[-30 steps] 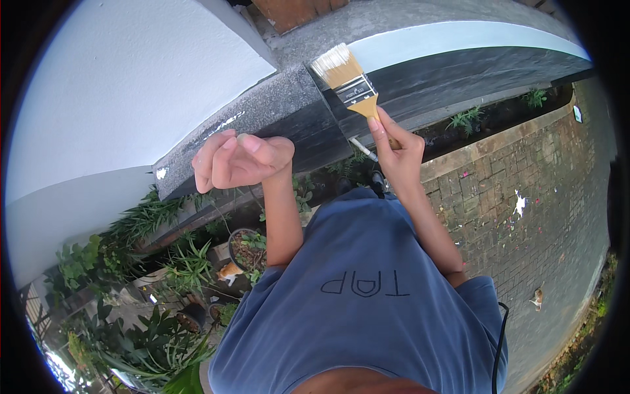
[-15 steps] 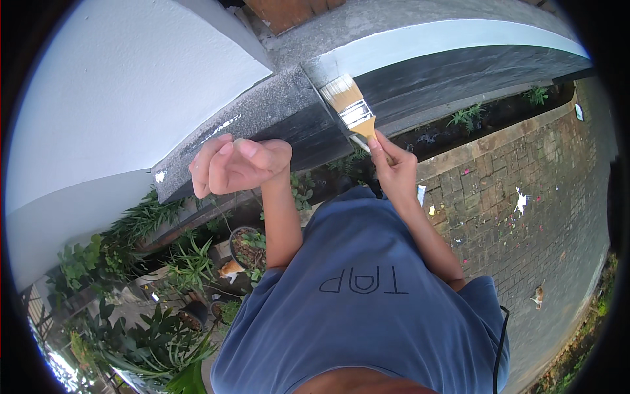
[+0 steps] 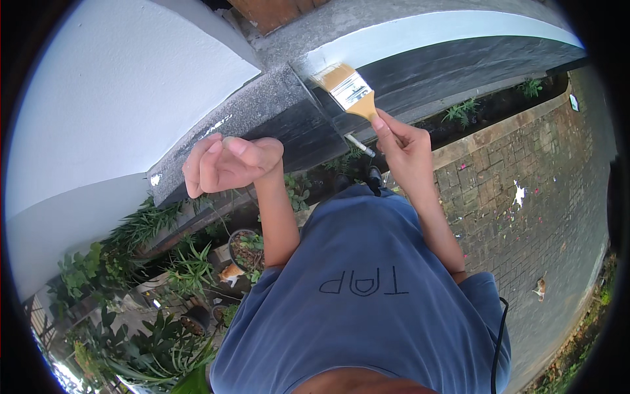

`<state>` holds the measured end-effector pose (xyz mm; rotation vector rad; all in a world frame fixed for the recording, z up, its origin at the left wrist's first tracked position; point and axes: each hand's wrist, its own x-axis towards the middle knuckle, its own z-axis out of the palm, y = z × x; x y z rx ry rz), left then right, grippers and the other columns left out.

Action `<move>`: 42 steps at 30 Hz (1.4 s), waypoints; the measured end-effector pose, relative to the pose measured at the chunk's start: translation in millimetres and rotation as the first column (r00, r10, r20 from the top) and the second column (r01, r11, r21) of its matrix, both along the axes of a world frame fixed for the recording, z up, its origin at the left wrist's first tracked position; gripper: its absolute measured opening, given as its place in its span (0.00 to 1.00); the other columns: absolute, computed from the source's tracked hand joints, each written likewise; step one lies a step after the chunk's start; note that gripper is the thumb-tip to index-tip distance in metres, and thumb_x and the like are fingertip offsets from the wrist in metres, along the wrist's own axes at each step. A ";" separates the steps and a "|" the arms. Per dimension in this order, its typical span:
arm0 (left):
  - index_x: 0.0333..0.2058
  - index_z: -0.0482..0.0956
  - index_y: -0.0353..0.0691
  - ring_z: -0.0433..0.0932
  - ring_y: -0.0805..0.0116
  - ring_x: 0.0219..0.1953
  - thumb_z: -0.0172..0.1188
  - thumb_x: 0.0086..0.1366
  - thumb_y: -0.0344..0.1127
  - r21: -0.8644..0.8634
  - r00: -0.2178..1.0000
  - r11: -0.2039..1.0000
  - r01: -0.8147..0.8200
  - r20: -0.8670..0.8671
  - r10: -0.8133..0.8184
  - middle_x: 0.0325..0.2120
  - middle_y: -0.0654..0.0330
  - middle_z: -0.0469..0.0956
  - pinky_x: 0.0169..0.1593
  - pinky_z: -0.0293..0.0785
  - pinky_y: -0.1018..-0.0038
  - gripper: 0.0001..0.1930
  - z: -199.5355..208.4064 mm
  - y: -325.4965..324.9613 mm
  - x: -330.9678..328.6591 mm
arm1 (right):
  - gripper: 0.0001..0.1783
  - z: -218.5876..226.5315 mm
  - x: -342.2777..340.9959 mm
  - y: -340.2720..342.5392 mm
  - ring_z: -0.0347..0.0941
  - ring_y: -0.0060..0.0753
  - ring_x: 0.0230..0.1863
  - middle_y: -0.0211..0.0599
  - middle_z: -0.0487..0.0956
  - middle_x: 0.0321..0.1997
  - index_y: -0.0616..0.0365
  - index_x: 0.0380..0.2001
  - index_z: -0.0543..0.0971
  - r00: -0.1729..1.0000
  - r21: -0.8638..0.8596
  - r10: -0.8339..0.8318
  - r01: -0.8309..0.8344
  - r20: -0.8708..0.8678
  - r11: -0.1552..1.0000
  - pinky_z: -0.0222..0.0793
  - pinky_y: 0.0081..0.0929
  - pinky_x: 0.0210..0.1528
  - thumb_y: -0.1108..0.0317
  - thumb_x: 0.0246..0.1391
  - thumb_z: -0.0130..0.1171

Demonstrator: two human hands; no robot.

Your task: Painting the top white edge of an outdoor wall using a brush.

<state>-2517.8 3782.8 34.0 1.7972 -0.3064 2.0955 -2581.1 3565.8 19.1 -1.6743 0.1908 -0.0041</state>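
Observation:
In my right hand is a flat paintbrush with a tan wooden handle, a metal band and pale bristles. Thumb and fingers pinch the handle near its end. The bristle tips meet the left end of a curved white painted strip, beside a grey rough-topped ledge. Over the ledge's dark front, my left hand is bent at the wrist. Its fingers curl in with the thumb against them, and nothing shows between them.
A short pale pipe juts from the dark wall below the brush. Beneath run a planted ditch and brick paving with white paint splashes. A potted plant, an orange-and-white cat and another small cat are lower down.
The brush has shifted slightly up and tilted more sideways, its bristles bending leftward against the strip. My right hand has moved a little right. My left hand keeps its curled pose.

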 end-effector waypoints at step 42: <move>0.36 0.63 0.43 0.61 0.72 0.35 0.49 0.59 0.36 0.021 0.999 0.999 -0.042 -0.005 0.042 0.34 0.60 0.61 0.41 0.55 0.71 0.08 1.0 -2.1 -1.6 | 0.22 -57.9 -13.9 6.5 0.69 0.24 0.20 0.33 0.76 0.26 0.52 0.50 0.81 0.788 -0.330 -0.076 0.341 0.610 0.880 0.66 0.24 0.23 0.74 0.50 0.66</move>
